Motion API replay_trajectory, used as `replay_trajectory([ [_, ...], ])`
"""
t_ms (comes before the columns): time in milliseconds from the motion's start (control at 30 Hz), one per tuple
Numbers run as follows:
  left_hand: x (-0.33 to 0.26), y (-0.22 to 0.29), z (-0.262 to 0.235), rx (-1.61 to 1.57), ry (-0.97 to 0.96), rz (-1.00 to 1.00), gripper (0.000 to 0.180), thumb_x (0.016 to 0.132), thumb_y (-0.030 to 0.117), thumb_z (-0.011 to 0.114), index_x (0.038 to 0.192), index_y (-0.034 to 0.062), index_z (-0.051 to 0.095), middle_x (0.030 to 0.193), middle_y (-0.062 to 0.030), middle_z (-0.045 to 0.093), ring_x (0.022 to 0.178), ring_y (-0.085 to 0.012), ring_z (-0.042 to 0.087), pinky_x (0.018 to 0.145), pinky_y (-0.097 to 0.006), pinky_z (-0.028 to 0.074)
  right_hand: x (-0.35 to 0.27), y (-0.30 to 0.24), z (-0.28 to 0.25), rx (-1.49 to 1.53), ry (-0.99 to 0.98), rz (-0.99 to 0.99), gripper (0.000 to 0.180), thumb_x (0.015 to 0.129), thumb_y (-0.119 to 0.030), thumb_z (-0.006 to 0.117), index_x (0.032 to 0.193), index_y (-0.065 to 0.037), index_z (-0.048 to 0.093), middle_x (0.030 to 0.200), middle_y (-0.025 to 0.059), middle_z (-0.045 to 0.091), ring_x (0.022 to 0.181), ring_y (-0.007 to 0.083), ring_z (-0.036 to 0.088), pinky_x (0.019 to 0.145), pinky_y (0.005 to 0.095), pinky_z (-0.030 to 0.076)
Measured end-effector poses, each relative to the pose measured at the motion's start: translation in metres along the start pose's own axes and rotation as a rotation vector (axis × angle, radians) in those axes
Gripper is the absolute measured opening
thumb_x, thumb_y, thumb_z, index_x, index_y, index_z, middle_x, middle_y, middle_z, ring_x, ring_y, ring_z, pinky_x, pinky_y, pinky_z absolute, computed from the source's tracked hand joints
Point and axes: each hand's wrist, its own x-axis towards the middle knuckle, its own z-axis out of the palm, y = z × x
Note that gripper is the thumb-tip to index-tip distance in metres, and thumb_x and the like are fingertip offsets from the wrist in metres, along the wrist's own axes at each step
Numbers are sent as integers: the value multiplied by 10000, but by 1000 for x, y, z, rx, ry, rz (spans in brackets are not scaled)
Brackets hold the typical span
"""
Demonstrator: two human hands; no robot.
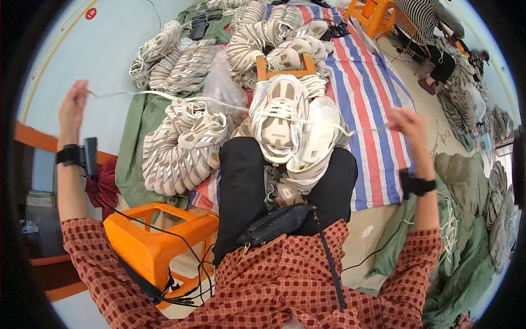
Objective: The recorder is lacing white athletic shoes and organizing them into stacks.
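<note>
A white and beige sneaker (277, 133) stands in front of me, over a small orange stool (298, 72), its toe toward me. One long white shoelace (160, 94) runs out of it to both sides. My left hand (73, 108), raised at the far left, is closed on one end of the lace. Out to the right, my right hand (406, 124) pinches the other end; the lace there is blurred. Beside the laced sneaker, a second pale shoe (321, 137) leans with its sole side partly showing between my knees.
Bundles of matching sneakers (178, 151) lie on a striped sheet (378, 164) and green cloth (130, 159). An orange plastic stool (156, 233) with black cables stands at my left. Another person (430, 33) sits at the far right near more shoes. Green sacking (466, 257) lies at right.
</note>
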Motion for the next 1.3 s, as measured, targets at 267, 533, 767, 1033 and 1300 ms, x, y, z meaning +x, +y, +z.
replay_trajectory([
  [267,-221,-125,265,502,-910,-250,174,845,157,552,940,50,650,703,-2,595,583,-69,556,492,-201,445,12,36,161,-452,-372,-39,239,765,-222,583,795,-1,669,667,186,621,583,287,612,583,352,477],
  [533,-296,-169,361,138,-1017,-543,521,803,82,546,1277,-60,382,740,-74,585,532,-95,528,465,-217,437,29,47,164,-450,-217,7,265,747,-252,602,830,-13,684,732,176,651,678,302,638,639,353,485],
  [767,-298,-172,370,112,-996,-646,567,821,100,537,1333,-16,323,763,-61,567,565,-81,495,478,-202,398,30,46,162,-453,-229,40,292,750,-282,623,837,-10,686,708,173,649,654,278,636,621,347,480],
  [1033,-301,-172,368,82,-978,-658,567,821,80,537,1338,-5,319,772,-52,573,568,-69,499,480,-193,404,27,52,170,-421,-161,38,294,752,-296,627,816,-14,685,700,192,637,651,307,632,607,376,478],
  [1300,-303,-172,367,98,-1002,-683,634,784,47,560,1367,66,310,740,-59,588,540,-79,502,467,-203,406,21,47,191,-780,-57,-198,263,790,-273,563,725,-32,648,713,216,610,678,386,601,610,442,471],
])
